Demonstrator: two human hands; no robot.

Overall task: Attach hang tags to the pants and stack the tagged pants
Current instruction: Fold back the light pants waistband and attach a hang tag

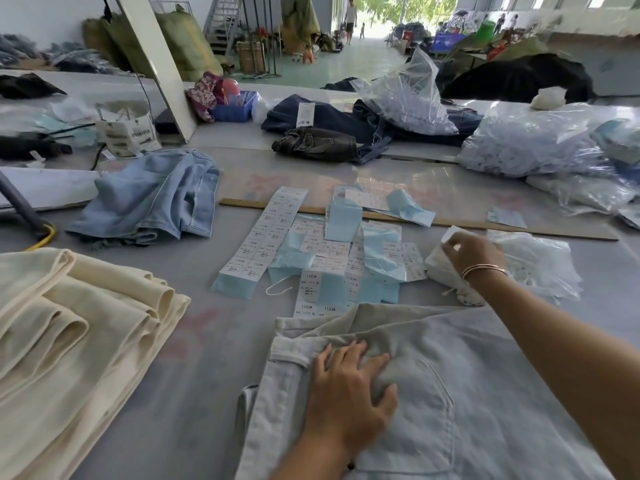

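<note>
A pair of pale blue pants (pixel 485 393) lies flat in front of me, waistband toward the left, back pocket up. My left hand (pixel 349 393) rests on it near the waistband with fingers spread and straight. My right hand (pixel 474 254) reaches out to the right and pinches a white hang tag (pixel 453 233) at the top of a bundle of white tags (pixel 446 275) beside a clear bag. Strips of white size stickers (pixel 266 233) and light blue tags (pixel 343 220) are spread across the table's middle. A stack of folded cream pants (pixel 76 334) sits at the left.
Crumpled light blue jeans (pixel 152 195) lie at the back left, dark jeans (pixel 318 143) further back. Clear plastic bags (pixel 540 140) of fasteners fill the back right. A wooden ruler (pixel 519 228) runs across the table (pixel 207 375). A blue basket (pixel 232 110) stands at the far edge.
</note>
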